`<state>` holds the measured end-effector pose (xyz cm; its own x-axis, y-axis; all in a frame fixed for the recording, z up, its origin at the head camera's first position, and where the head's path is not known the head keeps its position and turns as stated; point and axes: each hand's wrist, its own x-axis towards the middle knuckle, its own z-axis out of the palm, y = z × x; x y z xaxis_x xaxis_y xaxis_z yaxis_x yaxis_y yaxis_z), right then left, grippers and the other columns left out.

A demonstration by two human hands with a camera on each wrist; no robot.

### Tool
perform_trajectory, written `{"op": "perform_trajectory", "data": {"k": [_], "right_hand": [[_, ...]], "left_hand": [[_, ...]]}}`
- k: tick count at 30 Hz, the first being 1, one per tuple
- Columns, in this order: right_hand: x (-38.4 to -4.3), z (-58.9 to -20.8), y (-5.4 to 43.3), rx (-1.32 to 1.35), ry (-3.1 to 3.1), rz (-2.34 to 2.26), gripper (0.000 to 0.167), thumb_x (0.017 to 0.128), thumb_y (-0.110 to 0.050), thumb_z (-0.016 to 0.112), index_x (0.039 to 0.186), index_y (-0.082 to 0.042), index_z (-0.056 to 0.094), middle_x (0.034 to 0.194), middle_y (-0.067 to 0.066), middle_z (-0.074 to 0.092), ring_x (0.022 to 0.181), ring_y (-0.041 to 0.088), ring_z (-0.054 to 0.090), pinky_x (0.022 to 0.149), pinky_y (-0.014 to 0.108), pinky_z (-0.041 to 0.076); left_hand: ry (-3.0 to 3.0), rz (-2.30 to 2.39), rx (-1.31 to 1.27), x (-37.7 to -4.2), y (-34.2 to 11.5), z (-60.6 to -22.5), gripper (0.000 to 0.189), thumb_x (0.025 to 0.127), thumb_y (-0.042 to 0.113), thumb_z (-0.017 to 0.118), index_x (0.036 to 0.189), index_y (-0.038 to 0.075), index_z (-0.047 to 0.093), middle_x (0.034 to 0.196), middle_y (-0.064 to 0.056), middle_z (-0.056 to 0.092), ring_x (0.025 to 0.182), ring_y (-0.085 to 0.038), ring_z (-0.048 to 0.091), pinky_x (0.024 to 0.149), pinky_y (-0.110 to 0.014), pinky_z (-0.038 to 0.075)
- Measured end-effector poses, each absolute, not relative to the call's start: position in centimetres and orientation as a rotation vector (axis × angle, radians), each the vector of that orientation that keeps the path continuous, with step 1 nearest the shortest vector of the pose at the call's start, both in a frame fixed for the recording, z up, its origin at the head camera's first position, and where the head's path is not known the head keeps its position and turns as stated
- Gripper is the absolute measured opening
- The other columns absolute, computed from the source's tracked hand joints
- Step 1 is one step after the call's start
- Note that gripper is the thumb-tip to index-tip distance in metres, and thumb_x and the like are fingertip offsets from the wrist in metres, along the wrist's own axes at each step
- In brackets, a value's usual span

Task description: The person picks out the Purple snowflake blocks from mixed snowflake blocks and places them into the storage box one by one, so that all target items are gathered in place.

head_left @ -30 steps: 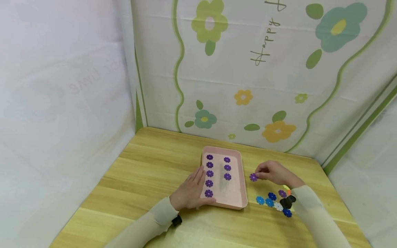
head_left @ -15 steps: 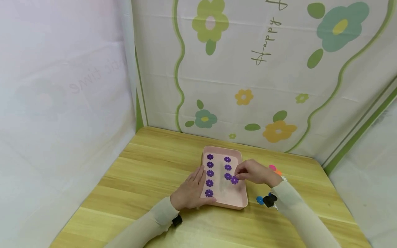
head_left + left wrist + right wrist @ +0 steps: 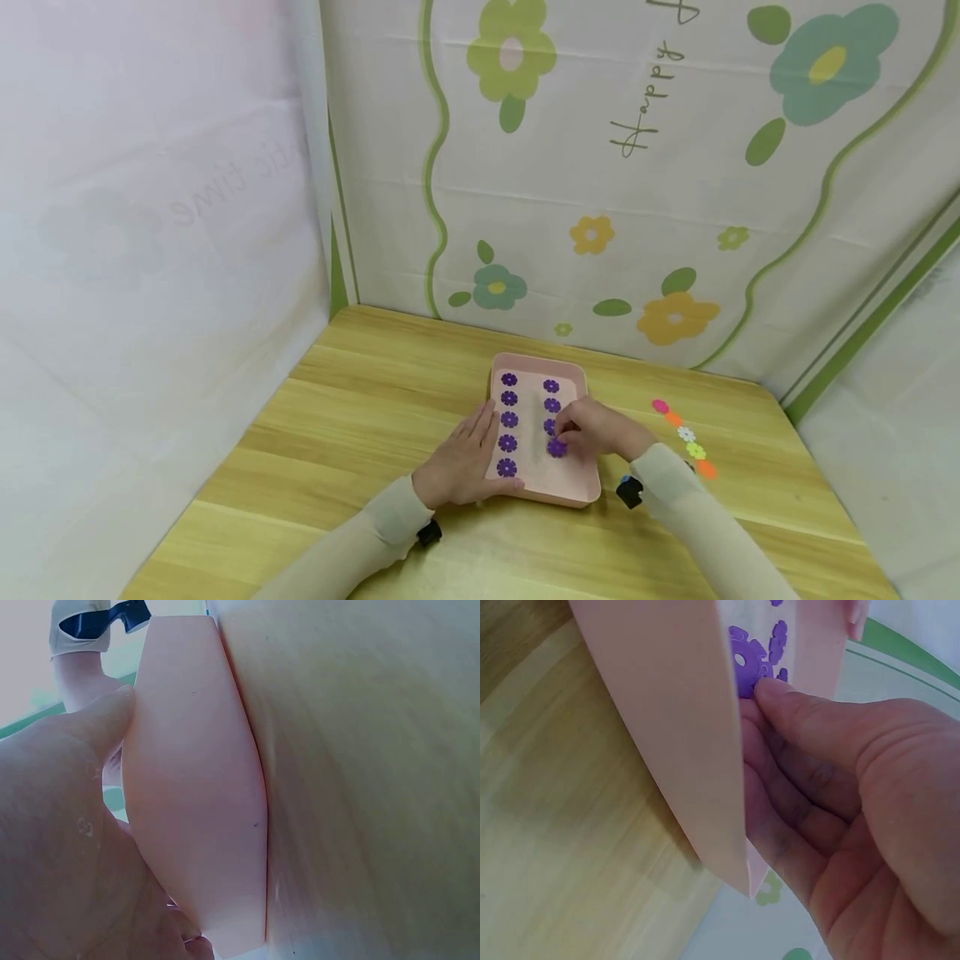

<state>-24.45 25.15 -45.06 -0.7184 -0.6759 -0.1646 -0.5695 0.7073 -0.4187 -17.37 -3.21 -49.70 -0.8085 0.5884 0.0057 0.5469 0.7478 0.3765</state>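
Note:
A pink tray [image 3: 577,483] lies on the wooden table. Along its left side runs a column of several purple flower-shaped notched discs [image 3: 507,443], with a shorter column to the right. My left hand [image 3: 459,462] rests against the tray's near left corner, fingers straight along the rim and thumb on the front edge. My right hand [image 3: 600,427] reaches over the right rim, pinching a purple flower-shaped disc [image 3: 747,667] between thumb and index finger. That disc is close over the tray floor, just below the right column, whose third disc is partly hidden by the fingers.
Right of the tray, pink [image 3: 660,406], orange [image 3: 707,469], white [image 3: 686,434] and yellow [image 3: 696,451] discs lie in a slanting line on the table. My right sleeve [image 3: 675,475] and a black wrist camera [image 3: 630,492] cover other discs. A flower-printed cloth [image 3: 525,183] stands behind.
My right hand has carried the purple disc left from beside the tray into it, then slightly down below the right column. My left hand has stayed at the corner.

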Motion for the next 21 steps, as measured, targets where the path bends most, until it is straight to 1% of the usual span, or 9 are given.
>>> {"op": "perform_trajectory", "data": {"k": [7,13,18,21], "right_hand": [[-24.7,-45.6,25.0,-0.920,2.618,-0.488,0.013,0.098,-0.004,0.073,0.094,-0.011,0.083,0.091,0.000,0.079,0.078,0.006,0.068,0.073,0.020,0.060],[-24.7,-45.5,25.3,-0.897,2.634,-0.495,0.010,0.099,-0.008,0.074,0.102,-0.010,0.083,0.096,0.002,0.081,0.082,0.006,0.070,0.078,0.025,0.064],[-24.3,-44.2,26.2,-0.904,2.696,-0.503,0.011,0.097,-0.009,0.076,0.106,-0.006,0.081,0.095,0.000,0.078,0.081,0.005,0.067,0.075,0.022,0.061],[-23.9,-43.2,27.1,-0.908,2.745,-0.489,0.014,0.096,-0.008,0.077,0.109,-0.002,0.079,0.096,0.002,0.078,0.082,0.007,0.067,0.075,0.023,0.061]], "left_hand": [[2.836,0.538,0.909,-17.6,-3.1,-50.3,0.119,0.094,0.084,0.045,0.167,-0.004,0.012,0.178,-0.021,-0.001,0.167,-0.036,0.007,0.134,-0.053,0.021],[2.828,0.504,0.893,-17.5,-3.1,-49.8,0.118,0.095,0.082,0.048,0.167,-0.004,0.013,0.178,-0.022,0.001,0.167,-0.036,0.008,0.133,-0.052,0.022],[2.827,0.494,0.880,-17.3,-3.1,-49.4,0.116,0.096,0.080,0.049,0.168,-0.004,0.013,0.178,-0.021,0.002,0.167,-0.035,0.009,0.134,-0.051,0.022],[2.827,0.505,0.889,-17.5,-3.1,-49.6,0.116,0.096,0.079,0.051,0.167,-0.004,0.013,0.178,-0.022,0.001,0.167,-0.036,0.009,0.133,-0.052,0.022]]}}
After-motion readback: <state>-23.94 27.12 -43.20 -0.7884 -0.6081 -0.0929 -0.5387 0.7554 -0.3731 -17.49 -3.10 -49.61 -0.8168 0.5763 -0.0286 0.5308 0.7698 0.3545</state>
